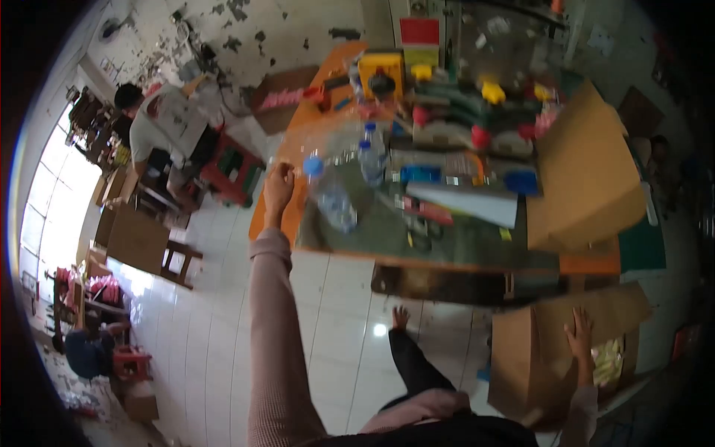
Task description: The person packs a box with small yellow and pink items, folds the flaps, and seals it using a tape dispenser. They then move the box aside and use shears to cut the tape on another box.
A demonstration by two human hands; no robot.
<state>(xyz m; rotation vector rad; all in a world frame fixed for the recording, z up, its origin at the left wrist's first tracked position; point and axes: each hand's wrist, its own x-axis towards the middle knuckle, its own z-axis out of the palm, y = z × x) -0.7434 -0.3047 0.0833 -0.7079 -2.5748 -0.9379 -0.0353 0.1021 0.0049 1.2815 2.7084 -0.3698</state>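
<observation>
My left hand (279, 185) is raised at the left edge of the work table, its fingers curled together at the lower corner of a clear plastic bag (309, 138), which is blurred and hard to outline. Just right of that hand, a clear bottle with a blue cap (337, 205) lies tilted on the table, and another capped bottle (372, 156) stands behind it. Down at the lower right, my right hand (579, 333) rests flat with fingers spread on a flap of an open cardboard box (514, 357). Yellowish packed items (608, 361) show inside that box.
The table's dark green top (477, 246) carries scissors (421, 232), white paper (465, 203), tools and a large cardboard piece (588, 171). At the left, a person (167, 127) sits near a red stool (227, 167); another person (89, 350) is lower left. My foot (401, 318) is on white tiles.
</observation>
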